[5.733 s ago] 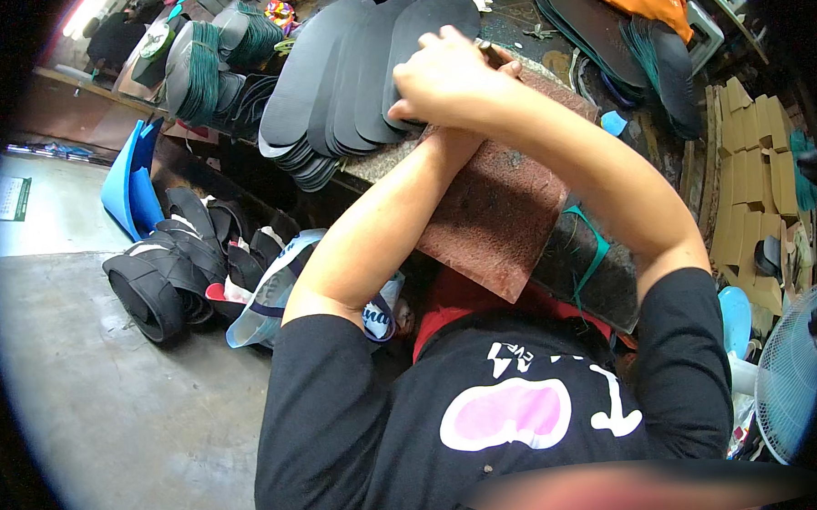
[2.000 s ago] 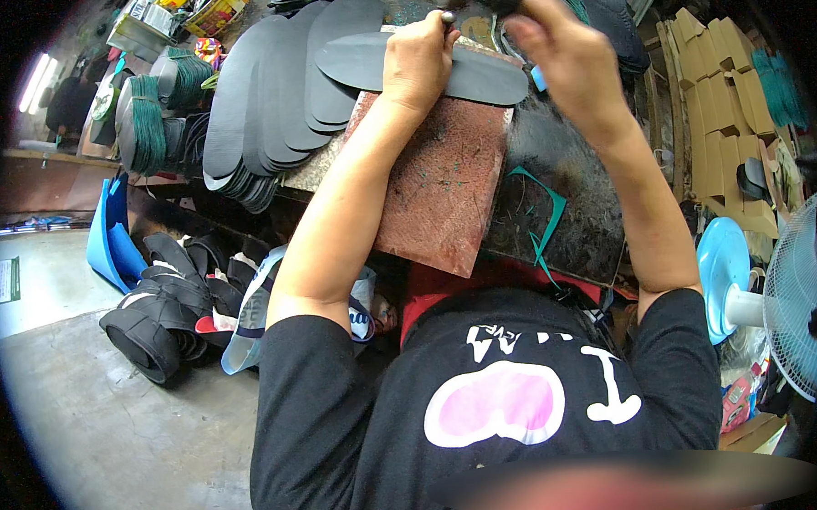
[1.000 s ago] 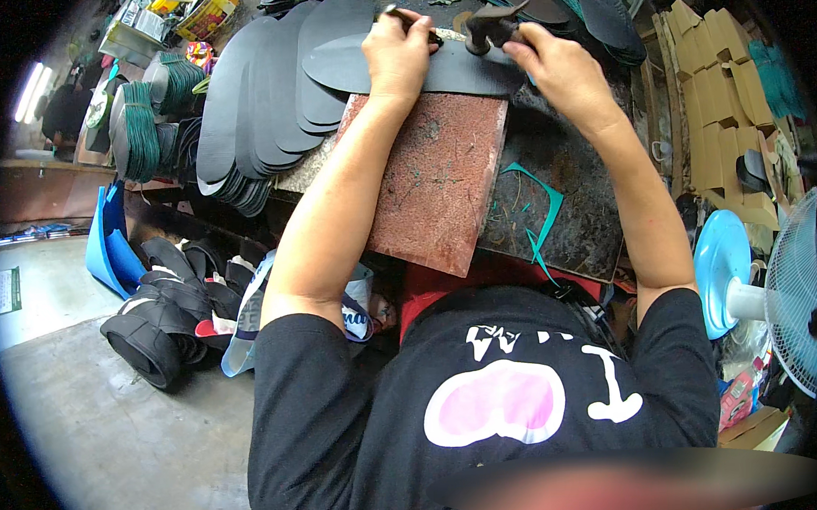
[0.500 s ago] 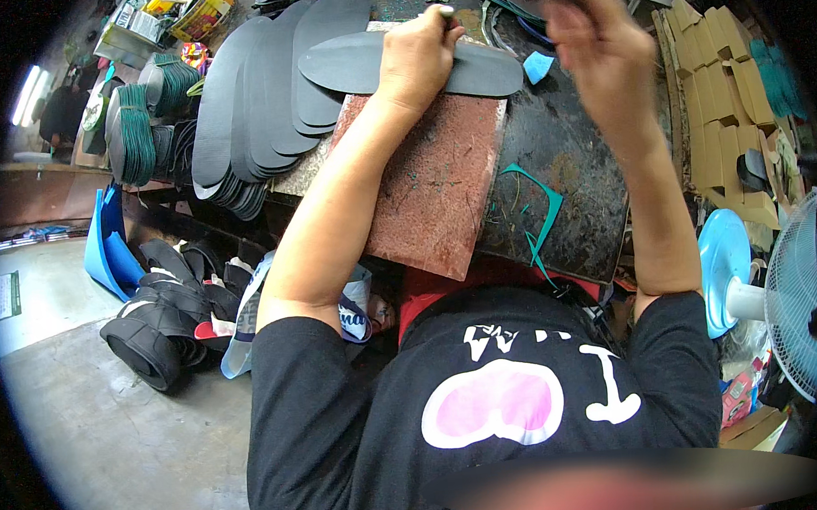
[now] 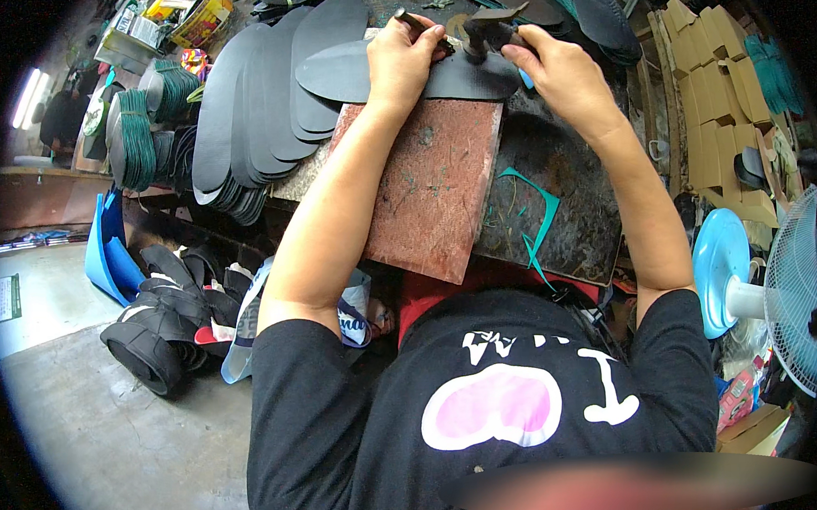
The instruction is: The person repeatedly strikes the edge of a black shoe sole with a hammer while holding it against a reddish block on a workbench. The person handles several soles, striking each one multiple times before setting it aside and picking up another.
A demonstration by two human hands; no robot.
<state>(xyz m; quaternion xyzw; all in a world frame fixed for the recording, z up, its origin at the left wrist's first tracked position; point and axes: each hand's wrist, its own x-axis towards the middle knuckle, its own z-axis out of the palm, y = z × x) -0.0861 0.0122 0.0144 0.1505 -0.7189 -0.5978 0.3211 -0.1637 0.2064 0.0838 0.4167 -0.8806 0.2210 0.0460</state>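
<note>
A dark grey shoe sole (image 5: 341, 73) lies crosswise over the far end of a worn reddish board (image 5: 428, 190). My left hand (image 5: 400, 66) rests over the sole, its fingers closed on a short metal rod that looks like a punch (image 5: 409, 20). The rod leans, and its lower end is hidden by the fingers. In my right hand (image 5: 560, 75) is a hammer (image 5: 492, 22), held low above the sole's right part, with its dark metal head just right of my left fingers. Most of its handle is hidden by my grip.
Overlapping grey soles (image 5: 264, 88) are stacked left of the board. Green cord spools (image 5: 136, 139) stand farther left. A teal scrap (image 5: 548, 217) lies on the dark bench (image 5: 573, 170). Cardboard boxes (image 5: 716, 96) and a fan (image 5: 793, 293) stand at the right.
My right hand has come down and leftward with the hammer, which was blurred and raised before. The rod in my left hand now tilts to the left. The sole has barely shifted.
</note>
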